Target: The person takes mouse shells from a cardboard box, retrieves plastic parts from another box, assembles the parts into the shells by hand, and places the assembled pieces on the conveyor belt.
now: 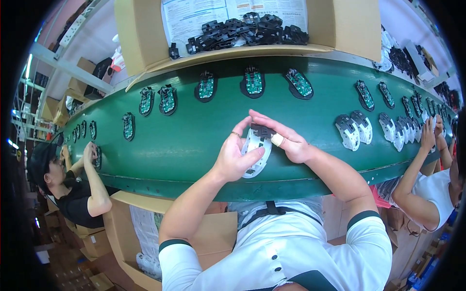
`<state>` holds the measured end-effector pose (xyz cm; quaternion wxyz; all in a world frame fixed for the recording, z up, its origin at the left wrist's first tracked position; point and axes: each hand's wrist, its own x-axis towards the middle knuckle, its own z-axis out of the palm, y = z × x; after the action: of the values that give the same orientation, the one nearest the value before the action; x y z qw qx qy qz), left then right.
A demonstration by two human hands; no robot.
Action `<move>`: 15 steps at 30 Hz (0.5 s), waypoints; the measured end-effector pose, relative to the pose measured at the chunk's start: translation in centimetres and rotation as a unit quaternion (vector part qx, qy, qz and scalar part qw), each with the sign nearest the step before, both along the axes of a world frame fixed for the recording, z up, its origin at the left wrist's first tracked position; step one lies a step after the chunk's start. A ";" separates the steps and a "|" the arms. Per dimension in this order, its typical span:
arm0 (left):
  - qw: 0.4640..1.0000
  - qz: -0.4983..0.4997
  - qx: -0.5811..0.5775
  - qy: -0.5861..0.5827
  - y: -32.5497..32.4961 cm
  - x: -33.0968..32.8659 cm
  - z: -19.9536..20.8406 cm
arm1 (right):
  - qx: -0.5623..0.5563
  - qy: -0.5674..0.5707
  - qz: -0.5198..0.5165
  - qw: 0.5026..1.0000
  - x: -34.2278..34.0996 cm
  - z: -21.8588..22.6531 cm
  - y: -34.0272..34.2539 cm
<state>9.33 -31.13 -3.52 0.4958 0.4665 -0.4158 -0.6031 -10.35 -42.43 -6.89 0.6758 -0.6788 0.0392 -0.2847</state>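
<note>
A white computer mouse shell is between my two hands, above the near part of the green work surface. At its far end sits a black plastic piece. My left hand holds the shell from the left side, its thumb lying across the white surface. My right hand closes round the far right side at the black piece, with a pale covering on one digit. The fingertips of both hands nearly meet beyond the shell. Its underside is hidden.
Mouse bases with green circuit boards lie along the green belt. Several white shells stand at right. An open carton holds black plastic parts. Co-workers sit left and right; another carton stands below left.
</note>
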 end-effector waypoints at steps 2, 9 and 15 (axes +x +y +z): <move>1.000 0.006 -0.004 0.008 0.1 0.1 0.1 | 0.029 -0.009 0.013 0.999 0.2 -0.2 0.1; 1.000 -0.011 -0.006 -0.013 0.3 0.7 0.7 | 0.107 -0.068 0.025 0.992 0.6 -0.1 0.5; 0.999 0.006 -0.012 0.031 0.4 1.8 0.1 | -0.012 -0.004 0.024 1.000 1.3 0.0 0.8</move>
<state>11.18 -30.73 -3.43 0.5174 0.4441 -0.4045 -0.6095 -9.03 -41.66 -6.91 0.6744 -0.6864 0.0162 -0.2717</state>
